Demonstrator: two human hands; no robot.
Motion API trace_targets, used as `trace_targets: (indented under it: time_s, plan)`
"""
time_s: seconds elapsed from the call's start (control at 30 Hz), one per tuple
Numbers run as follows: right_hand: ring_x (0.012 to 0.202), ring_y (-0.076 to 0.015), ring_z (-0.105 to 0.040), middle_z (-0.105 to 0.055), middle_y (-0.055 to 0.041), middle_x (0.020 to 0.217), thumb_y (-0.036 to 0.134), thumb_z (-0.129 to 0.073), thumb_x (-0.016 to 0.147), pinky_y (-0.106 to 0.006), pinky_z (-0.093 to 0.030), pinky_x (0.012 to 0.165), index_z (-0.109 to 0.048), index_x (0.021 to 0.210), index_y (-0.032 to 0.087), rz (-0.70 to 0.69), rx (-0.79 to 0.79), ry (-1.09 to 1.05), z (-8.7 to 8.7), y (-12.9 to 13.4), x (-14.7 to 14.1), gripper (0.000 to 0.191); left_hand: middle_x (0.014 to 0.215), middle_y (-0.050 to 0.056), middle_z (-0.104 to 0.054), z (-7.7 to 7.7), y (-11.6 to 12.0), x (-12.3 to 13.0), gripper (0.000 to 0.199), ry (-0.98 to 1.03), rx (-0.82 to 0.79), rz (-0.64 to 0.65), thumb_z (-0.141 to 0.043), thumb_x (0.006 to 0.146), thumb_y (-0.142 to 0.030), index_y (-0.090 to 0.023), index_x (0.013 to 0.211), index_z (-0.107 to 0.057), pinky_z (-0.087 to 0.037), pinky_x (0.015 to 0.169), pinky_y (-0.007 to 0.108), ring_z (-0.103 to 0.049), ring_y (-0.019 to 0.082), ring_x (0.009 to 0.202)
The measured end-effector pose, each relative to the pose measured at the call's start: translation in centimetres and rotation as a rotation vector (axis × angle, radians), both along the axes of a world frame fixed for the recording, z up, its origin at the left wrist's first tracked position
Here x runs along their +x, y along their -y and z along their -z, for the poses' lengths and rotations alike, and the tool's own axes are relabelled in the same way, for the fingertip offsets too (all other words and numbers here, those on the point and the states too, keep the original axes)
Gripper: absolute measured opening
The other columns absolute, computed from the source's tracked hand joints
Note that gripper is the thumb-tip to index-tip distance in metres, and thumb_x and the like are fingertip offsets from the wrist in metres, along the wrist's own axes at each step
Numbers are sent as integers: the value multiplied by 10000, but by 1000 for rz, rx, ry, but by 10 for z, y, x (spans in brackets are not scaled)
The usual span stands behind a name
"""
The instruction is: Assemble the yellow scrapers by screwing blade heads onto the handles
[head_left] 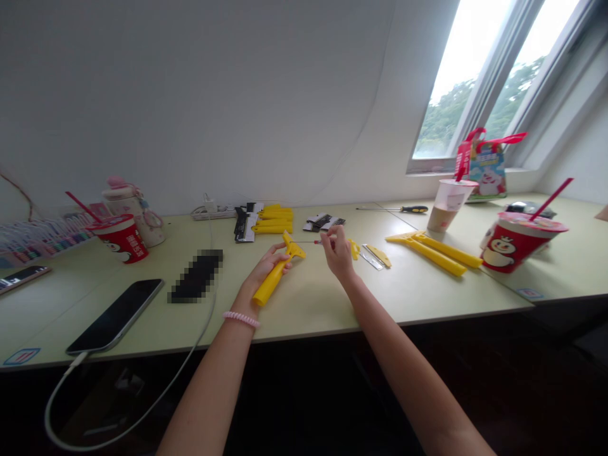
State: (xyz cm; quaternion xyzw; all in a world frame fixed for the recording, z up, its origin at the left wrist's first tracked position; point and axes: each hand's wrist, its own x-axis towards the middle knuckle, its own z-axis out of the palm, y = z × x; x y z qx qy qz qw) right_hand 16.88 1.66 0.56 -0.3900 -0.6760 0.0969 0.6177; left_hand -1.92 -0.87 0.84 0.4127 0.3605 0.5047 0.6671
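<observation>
My left hand (268,267), closed, grips a yellow scraper (272,283) by its handle, with the head tilted up and away. In my right hand (338,253) a thin screwdriver (316,242) is pinched, its shaft pointing left at the scraper's head; whether the tip touches a screw is too small to tell. Just right of that hand lie a small yellow plastic piece (354,249), a flat metal blade (371,258) and a yellow blade cover (377,255). Further right, two yellow scraper handles (437,256) lie side by side.
Behind my hands are several stacked yellow scrapers (273,221) and black-and-white packets (324,221). A larger screwdriver (413,209) lies near the wall. Drink cups (510,244) stand right, another cup (124,239) left. A phone (116,316) trails a white cable over the table edge.
</observation>
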Motion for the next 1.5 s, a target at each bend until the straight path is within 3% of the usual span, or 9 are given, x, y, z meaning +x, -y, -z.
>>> trace_targets:
  time_s: [0.1, 0.3, 0.57, 0.77, 1.0, 1.2, 1.3, 1.4, 1.5]
  plan:
    - [389, -106, -326, -352, 81, 462, 365, -374, 858, -225, -254, 448, -380, 802, 222, 9, -38, 30, 1, 0, 2, 154, 794, 43, -588, 0, 0, 0, 551, -1, 7, -8, -579, 687, -42, -174, 1198, -417, -397, 445, 169, -515, 51, 483]
    - [539, -127, -449, -482, 17, 652, 286, -413, 810, -234, -324, 498, -391, 810, 219, 58, 1, 46, -1, -1, 3, 71, 778, 34, -579, 1, -1, -1, 538, -15, 7, 6, -557, 696, -38, -180, 1191, -401, -394, 445, 165, -518, 54, 485]
    - [400, -96, -337, -350, 81, 471, 363, -400, 848, -215, -265, 445, -393, 786, 220, -10, -55, 5, 1, -1, 2, 157, 773, 51, -585, 3, -2, 1, 543, -32, 1, -12, -577, 672, -32, -161, 1178, -430, -387, 425, 166, -530, 71, 492]
    - [567, -124, -454, -477, 15, 674, 264, -397, 813, -233, -337, 522, -389, 816, 216, 38, -13, -9, 0, -2, 3, 49, 847, 70, -587, 5, -3, 0, 504, -16, 29, -5, -560, 684, -35, -168, 1153, -433, -378, 421, 158, -537, 68, 508]
    - [401, -103, -349, -391, 73, 478, 352, -386, 854, -221, -270, 449, -411, 829, 216, -25, -78, 8, 2, 0, 2, 141, 868, 77, -586, 7, -7, 0, 511, 1, -13, -8, -560, 676, -18, -171, 1146, -430, -373, 403, 160, -529, 62, 491]
    - [621, -144, -481, -511, -7, 712, 257, -357, 827, -245, -349, 555, -412, 807, 209, 61, 13, 26, 1, -1, 3, 76, 813, 61, -586, 7, -7, 0, 520, -15, -5, 5, -552, 680, -23, -171, 1155, -401, -368, 406, 161, -535, 73, 484]
    - [538, -116, -459, -517, 13, 658, 309, -388, 844, -226, -340, 528, -415, 833, 205, 47, 35, -4, -1, 2, 1, 109, 782, 47, -581, 5, -6, 1, 522, -31, -20, 13, -555, 672, -21, -168, 1147, -397, -364, 405, 162, -531, 73, 472]
    - [401, -84, -345, -450, 65, 511, 369, -410, 852, -210, -276, 462, -421, 804, 207, 40, -5, 15, -2, 4, 1, 170, 795, 49, -584, 4, -5, 2, 511, -42, -22, 3, -557, 670, -24, -169, 1136, -403, -371, 410, 164, -531, 70, 470]
    - [432, -97, -372, -434, 58, 521, 346, -368, 866, -215, -272, 475, -411, 787, 211, 30, -23, 44, -1, 4, 1, 162, 798, 49, -584, 3, -5, 2, 502, -55, -25, -8, -552, 672, -24, -170, 1130, -405, -373, 412, 161, -531, 68, 470]
